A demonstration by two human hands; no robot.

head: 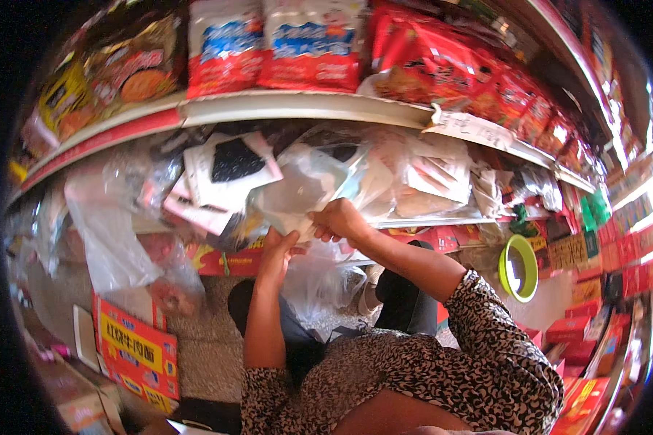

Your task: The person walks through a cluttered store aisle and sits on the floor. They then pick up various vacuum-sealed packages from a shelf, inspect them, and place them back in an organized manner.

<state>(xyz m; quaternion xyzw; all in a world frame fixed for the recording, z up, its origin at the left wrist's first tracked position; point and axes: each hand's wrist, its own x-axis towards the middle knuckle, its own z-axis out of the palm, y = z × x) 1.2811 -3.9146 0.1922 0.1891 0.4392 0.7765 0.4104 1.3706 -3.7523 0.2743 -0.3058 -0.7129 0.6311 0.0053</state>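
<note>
Both hands are at the front of a lower shelf, on a clear plastic bag (296,187) with pale contents. My left hand (279,251) pinches its near edge between thumb and fingers. Close by on the right, my right hand (338,220) grips the same bag with curled fingers. To the left of the bag lie flat white packets (204,187), the top one with a black patch. More white packets (439,173) rest on the right, partly under clear film. A thin translucent bag (318,285) is below my hands, between my knees. Blur hides the held bag's exact contents.
Above runs a white shelf edge (305,106) carrying red noodle packs (435,76) and red-and-white bags (310,49). A translucent plastic bag (111,234) hangs over the lower shelf at left. A red carton (139,353) stands on the floor; a yellow-green basin (505,272) is at right.
</note>
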